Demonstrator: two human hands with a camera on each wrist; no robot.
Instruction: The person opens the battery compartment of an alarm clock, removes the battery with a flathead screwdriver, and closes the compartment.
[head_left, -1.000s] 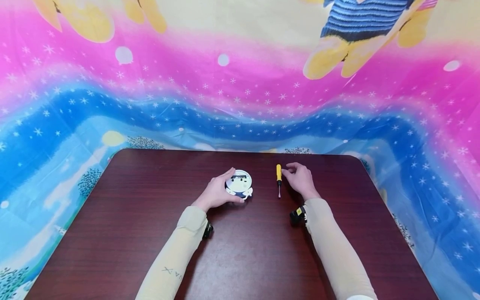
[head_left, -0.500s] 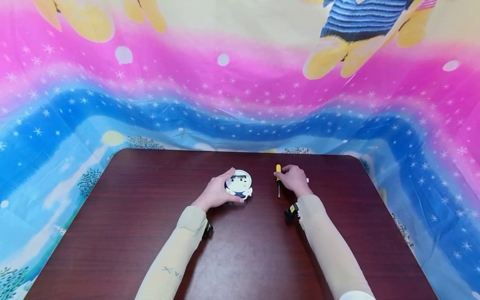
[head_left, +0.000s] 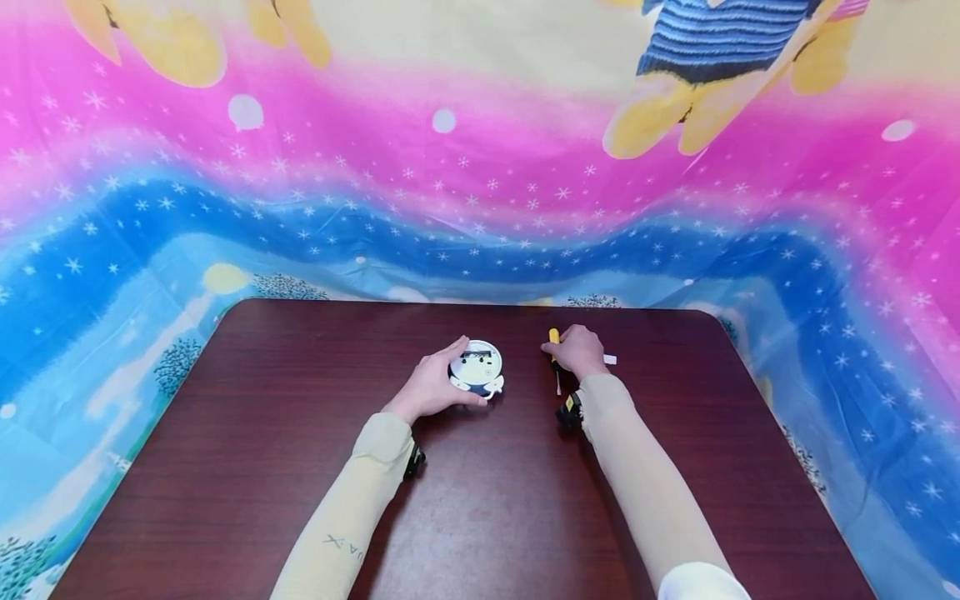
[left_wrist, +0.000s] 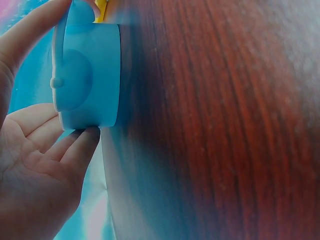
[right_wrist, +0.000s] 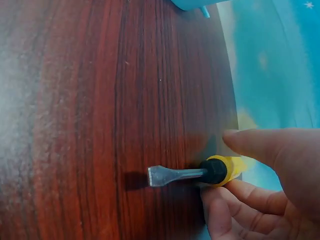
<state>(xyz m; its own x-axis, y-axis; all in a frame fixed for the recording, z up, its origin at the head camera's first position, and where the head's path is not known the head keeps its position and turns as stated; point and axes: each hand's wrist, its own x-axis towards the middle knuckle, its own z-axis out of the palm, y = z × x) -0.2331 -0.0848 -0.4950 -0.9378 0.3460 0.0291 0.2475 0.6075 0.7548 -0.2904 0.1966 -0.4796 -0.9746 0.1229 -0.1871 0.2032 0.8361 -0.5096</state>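
On the counter point(head_left: 480, 508), a round white gadget point(head_left: 481, 363) sits gripped by the left hand point(head_left: 431, 385). Near it there's a yellow screwdriver point(right_wrist: 213, 171) with the right hand point(head_left: 579, 352) straddling it, can't tell if that's an actual grip.

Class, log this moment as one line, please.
left hand: grips round white object | right hand: at yellow screwdriver, grip unclear
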